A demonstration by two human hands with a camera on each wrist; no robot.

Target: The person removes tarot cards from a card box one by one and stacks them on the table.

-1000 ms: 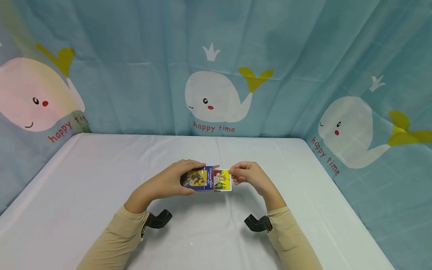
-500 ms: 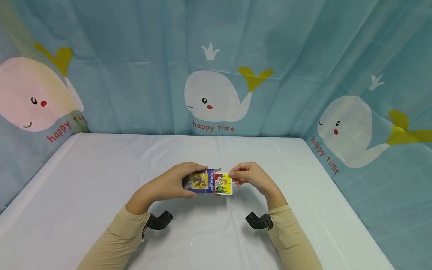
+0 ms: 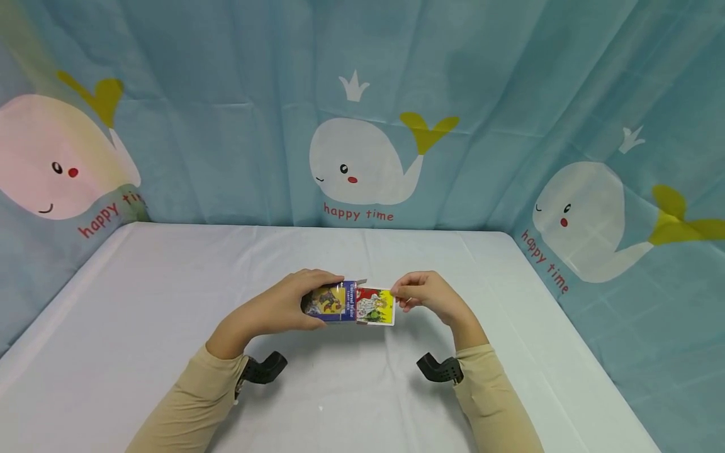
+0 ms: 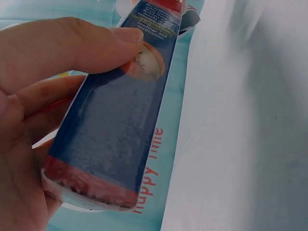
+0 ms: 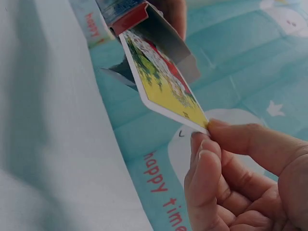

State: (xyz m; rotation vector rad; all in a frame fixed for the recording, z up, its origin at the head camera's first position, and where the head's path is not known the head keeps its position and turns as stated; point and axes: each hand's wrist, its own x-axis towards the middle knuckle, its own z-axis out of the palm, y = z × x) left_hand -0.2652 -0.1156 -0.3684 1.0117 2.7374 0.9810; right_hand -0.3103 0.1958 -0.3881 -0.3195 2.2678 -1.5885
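Observation:
My left hand [image 3: 286,303] grips a blue tarot card box [image 3: 334,302], thumb along one side and fingers round the other. In the left wrist view the box's narrow blue side [image 4: 113,110] with red ends faces the camera. A tarot card [image 3: 376,306], yellow and red with a white border, sticks out of the box's open right end. My right hand [image 3: 433,297] pinches its outer corner between thumb and fingers. From the right wrist, the card [image 5: 161,79] slants out past the raised flaps [image 5: 171,43]; its inner end is hidden in the box.
Both hands are above a white-covered table [image 3: 340,390]. A light blue curtain [image 3: 226,138] printed with whales hangs behind it and along both sides. Black wrist cameras [image 3: 265,368] sit at each cuff.
Between half a second ago and now, the card has slid further right out of the box with my right hand. The left hand and box have shifted slightly left and up.

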